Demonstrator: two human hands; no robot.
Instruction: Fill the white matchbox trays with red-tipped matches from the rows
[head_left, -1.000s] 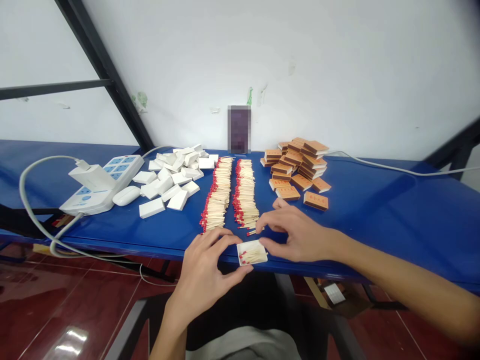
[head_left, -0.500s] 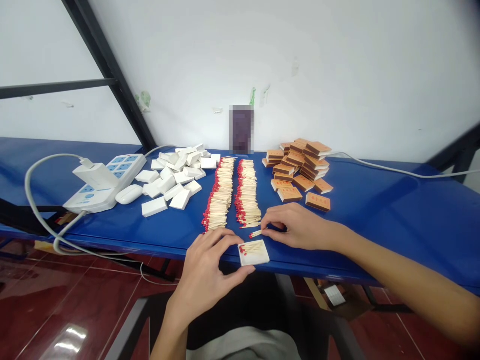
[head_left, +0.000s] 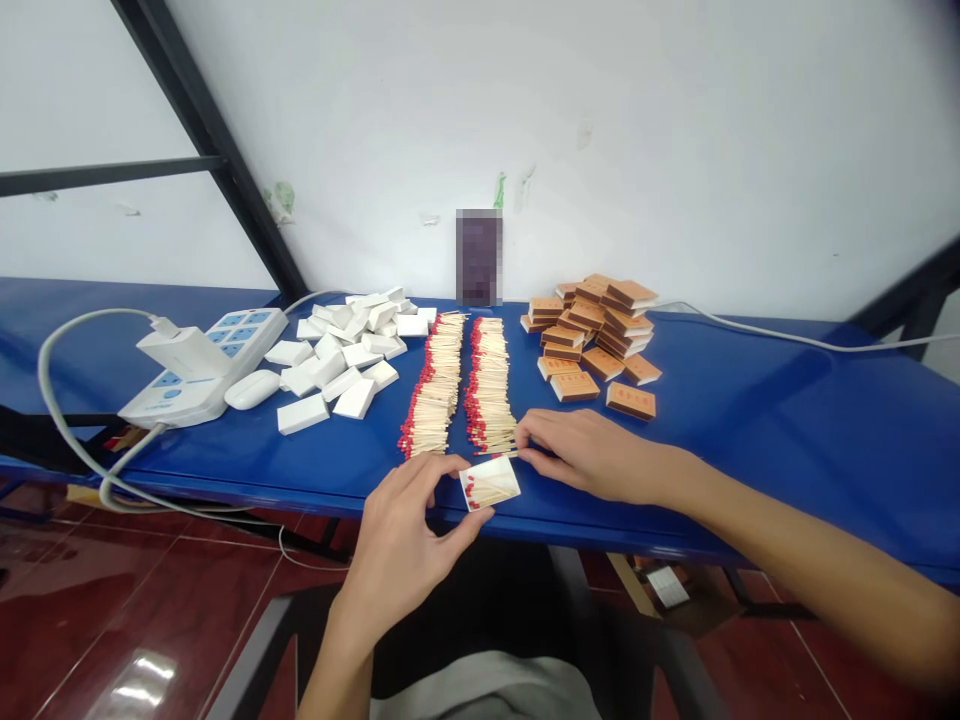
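My left hand (head_left: 416, 525) grips a small white matchbox tray (head_left: 507, 476) between thumb and fingers at the front of the blue table. The tray is tilted, and several red-tipped matches (head_left: 487, 490) lie inside it. Just behind the tray, my right hand (head_left: 574, 455) is closed in a pinch on matches whose tips are partly hidden by the tray's edge. Its fingertips are beside the near end of the right row of matches (head_left: 491, 390). A second row of matches (head_left: 435, 390) lies to the left.
White matchbox trays (head_left: 330, 360) are heaped at left, orange-brown matchbox sleeves (head_left: 600, 325) at right. A power strip (head_left: 180, 395) with a plugged charger and a white rounded case (head_left: 252, 389) sit farther left. A pixelated dark object (head_left: 479, 258) stands against the wall.
My left hand has lifted and tilted the tray, bringing it slightly left and toward the match rows. The right hand has shifted slightly left, its fingertips now close behind the tray.
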